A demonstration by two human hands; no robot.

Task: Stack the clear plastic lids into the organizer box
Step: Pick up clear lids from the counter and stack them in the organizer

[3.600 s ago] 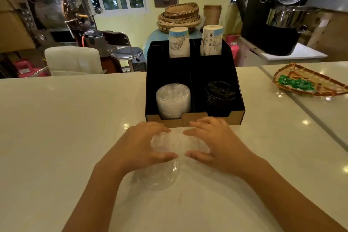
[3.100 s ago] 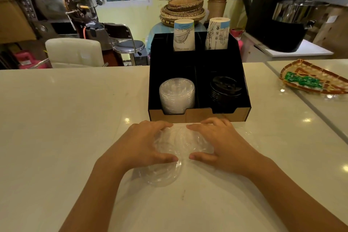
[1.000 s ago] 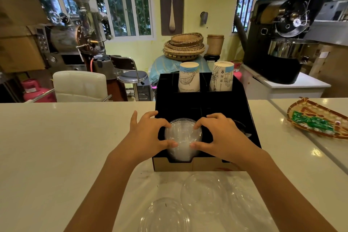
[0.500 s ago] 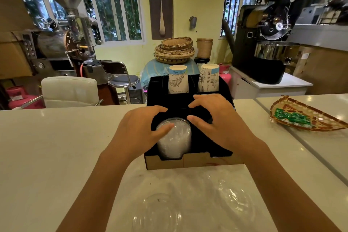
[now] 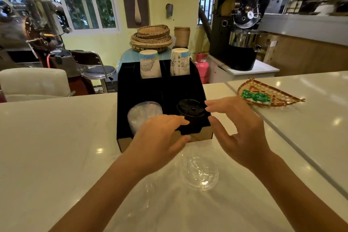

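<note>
A black organizer box (image 5: 131,88) stands on the white counter. A stack of clear plastic lids (image 5: 143,114) fills its front left compartment. Black lids (image 5: 190,109) sit in the front right one. My left hand (image 5: 160,141) hovers in front of the box's cardboard front edge, fingers apart and empty. My right hand (image 5: 239,130) is beside the box's right front corner, open and holding nothing. A loose clear lid (image 5: 199,171) lies on the counter between my wrists. Another faint clear lid (image 5: 145,192) lies under my left forearm.
Two stacks of paper cups (image 5: 150,65) stand in the box's rear compartments. A woven tray (image 5: 267,93) with green packets lies on the counter at the right. A white chair back (image 5: 33,83) and a metal stool (image 5: 98,71) stand beyond the counter's far edge.
Both hands carried clear lids from the counter to the front left stack, let go, and have drawn back toward me. My right hand has moved right, off the box.
</note>
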